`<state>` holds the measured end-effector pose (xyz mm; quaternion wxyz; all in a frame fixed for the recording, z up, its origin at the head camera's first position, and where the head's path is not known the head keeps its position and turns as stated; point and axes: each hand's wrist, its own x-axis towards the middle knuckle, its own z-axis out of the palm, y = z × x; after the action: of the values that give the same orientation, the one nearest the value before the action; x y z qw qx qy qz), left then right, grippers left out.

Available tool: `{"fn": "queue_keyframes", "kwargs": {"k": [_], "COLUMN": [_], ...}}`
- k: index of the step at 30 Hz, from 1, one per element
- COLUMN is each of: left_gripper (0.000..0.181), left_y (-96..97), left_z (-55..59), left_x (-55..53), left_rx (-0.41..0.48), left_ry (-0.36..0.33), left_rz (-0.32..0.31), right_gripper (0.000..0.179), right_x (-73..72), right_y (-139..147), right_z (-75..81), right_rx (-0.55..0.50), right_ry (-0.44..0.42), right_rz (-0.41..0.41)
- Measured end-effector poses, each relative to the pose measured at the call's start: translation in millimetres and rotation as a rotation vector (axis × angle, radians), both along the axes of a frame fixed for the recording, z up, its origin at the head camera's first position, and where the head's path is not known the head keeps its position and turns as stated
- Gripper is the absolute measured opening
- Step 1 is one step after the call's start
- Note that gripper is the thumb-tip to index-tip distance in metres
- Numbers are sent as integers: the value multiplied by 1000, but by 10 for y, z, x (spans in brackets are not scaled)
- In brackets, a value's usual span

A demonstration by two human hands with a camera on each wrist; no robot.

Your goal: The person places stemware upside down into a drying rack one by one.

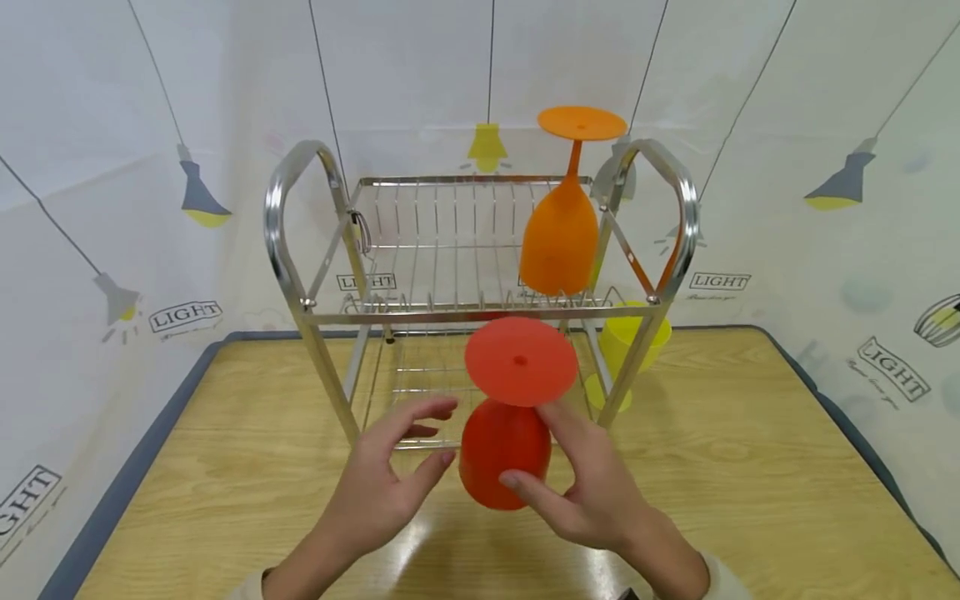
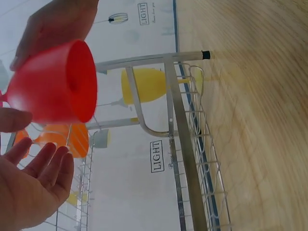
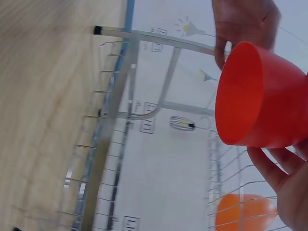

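Note:
A red plastic goblet (image 1: 504, 454) hangs upside down in front of the rack, its round foot uppermost and its bowl's mouth facing down. My right hand (image 1: 592, 479) grips the bowl from the right, thumb on the near side. To the left of it, my left hand (image 1: 390, 479) is held with fingers and thumb apart, close to the bowl but seemingly not touching it. In the left wrist view the red goblet (image 2: 50, 84) shows its open rim, with the left hand (image 2: 36, 185) below it. An orange goblet (image 1: 561, 237) stands inverted on the rack's upper tier.
A two-tier metal dish rack (image 1: 480, 317) stands on the wooden table (image 1: 225, 483), with wire shelves and curved side handles. Behind its right leg is a yellow goblet (image 1: 633, 337), upright on the table. A printed cloth (image 1: 420, 75) with lamp drawings encloses the back and sides.

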<state>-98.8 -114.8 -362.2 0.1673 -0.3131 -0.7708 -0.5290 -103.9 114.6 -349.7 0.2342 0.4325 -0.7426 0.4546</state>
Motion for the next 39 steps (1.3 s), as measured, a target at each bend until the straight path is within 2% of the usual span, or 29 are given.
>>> {"fn": "queue_keyframes", "kwargs": {"k": [3, 10, 12, 14, 17, 19, 24, 28, 31, 33, 35, 39], "left_gripper": [42, 28, 24, 22, 22, 24, 33, 42, 47, 47, 45, 42], "left_y": [-62, -296, -362, -435, -555, -621, -667, -630, -605, -594, -586, -583], "left_z": [17, 96, 146, 188, 229, 231, 211, 213, 236, 252, 262, 270], "left_x": [-10, -98, -125, -142, -156, -166, -197, -191, -199, -225, -260, -327], "left_rx": [21, 113, 144, 168, 183, 187, 205, 189, 160, 150, 145, 152], "left_ry": [92, 447, 496, 514, 489, 444, 312, 174, 55, 2, -21, -9], "left_rz": [86, 279, 349, 430, 543, 603, 687, 686, 637, 611, 602, 613], "right_gripper": [64, 65, 65, 64, 65, 67, 70, 74, 77, 74, 69, 65], "right_x": [26, 58, 45, 31, 18, 18, 9, -40, -115, -180, -249, -384], "right_y": [9, 13, 12, 12, 21, 32, 53, 72, 75, 66, 50, -4], "right_z": [155, 541, 628, 698, 797, 863, 1057, 1225, 1336, 1395, 1436, 1479], "right_rx": [-20, -55, -67, -77, -87, -101, -107, -42, 8, 14, 5, -40], "right_ry": [65, 248, 308, 346, 345, 330, 312, 279, 228, 192, 168, 116], "right_rz": [10, 49, 43, 30, 7, -24, -132, -222, -258, -264, -269, -266]}}
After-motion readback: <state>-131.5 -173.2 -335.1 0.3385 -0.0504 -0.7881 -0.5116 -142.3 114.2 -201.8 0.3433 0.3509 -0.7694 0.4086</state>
